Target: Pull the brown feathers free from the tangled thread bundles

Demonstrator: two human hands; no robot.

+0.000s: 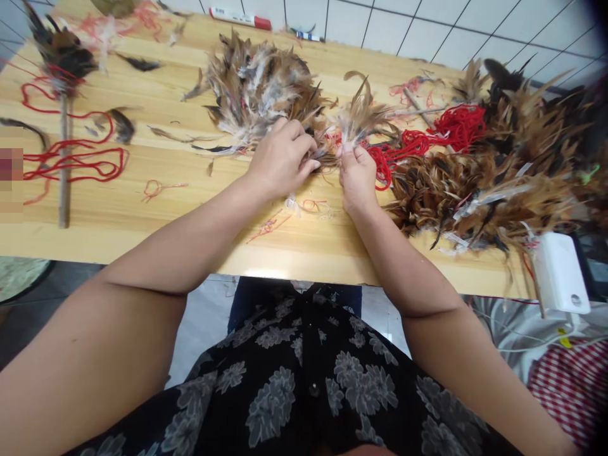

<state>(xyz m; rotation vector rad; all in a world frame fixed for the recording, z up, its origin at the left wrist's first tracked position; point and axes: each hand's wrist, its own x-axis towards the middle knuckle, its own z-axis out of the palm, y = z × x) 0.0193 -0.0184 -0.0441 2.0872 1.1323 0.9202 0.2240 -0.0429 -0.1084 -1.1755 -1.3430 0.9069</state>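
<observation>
My right hand (358, 177) is closed, pinching a small tuft of brown and white feathers (361, 120) by its base, with the tips pointing up and away from me. Just to its left, my left hand (284, 157) lies at the near edge of a large heap of brown, grey and white feathers (266, 82). Its fingers are bent down among the feathers, and the fingertips are partly hidden. Red yarn (408, 144) lies in a loose tangle right beside my right hand.
More feathers (437, 187) cover the wooden table (190, 218) at right, with a white box-shaped device (563, 272) at its edge. At left lies a feather-topped stick (63, 158) with looped red cord (99, 168). A marker (240, 18) lies by the tiled wall. Thread scraps (270, 225) lie in front.
</observation>
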